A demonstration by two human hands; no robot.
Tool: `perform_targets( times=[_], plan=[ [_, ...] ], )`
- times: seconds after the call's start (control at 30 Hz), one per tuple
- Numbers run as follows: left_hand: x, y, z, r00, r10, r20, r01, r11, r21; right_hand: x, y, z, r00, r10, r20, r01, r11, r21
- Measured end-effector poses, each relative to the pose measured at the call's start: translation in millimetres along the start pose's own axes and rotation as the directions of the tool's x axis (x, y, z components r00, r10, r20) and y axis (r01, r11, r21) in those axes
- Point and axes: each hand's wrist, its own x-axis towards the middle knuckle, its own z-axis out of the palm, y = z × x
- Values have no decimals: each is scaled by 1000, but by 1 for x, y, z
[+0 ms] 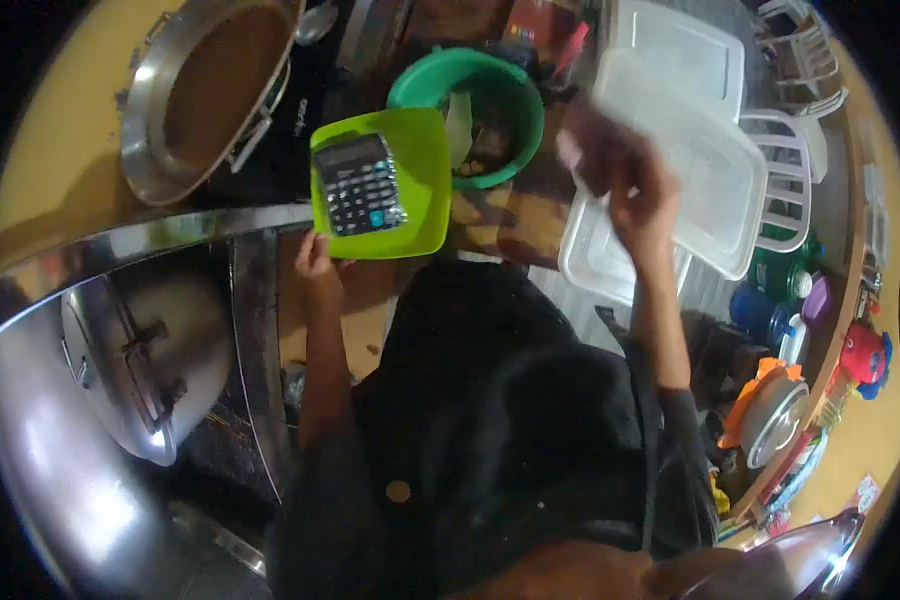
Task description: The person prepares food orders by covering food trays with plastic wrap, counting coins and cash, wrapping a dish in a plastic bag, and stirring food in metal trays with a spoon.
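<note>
My left hand [317,255] grips the near left corner of a square lime-green plate [426,190]. On that plate lies a black calculator [360,186] with a teal key, which seems wrapped in clear plastic. Behind the plate stands a green basin [526,98] with a few items inside that are hard to make out. My right hand [635,180] is raised over the white plastic containers, its fingers curled around a reddish-brown item [590,150] blurred by motion.
A large metal pan [148,140] of brown contents sits at the upper left. White translucent containers [715,170] lie at the right, beside white chairs [787,180]. A metal lid [110,330] is at the lower left. Bottles and bowls stand on the far right.
</note>
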Motion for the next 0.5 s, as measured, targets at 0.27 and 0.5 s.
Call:
perform_targets(
  times=[0.27, 0.5],
  plan=[
    [-28, -48, -80, 869, 448, 211, -387, 348, 854, 76, 72, 131, 933, 40, 357, 122, 900, -419],
    [-25, -48, -73, 969, 248, 4, -197, 758, 622, 56, 112, 209, 654, 201, 729, 315, 804, -504]
  ],
)
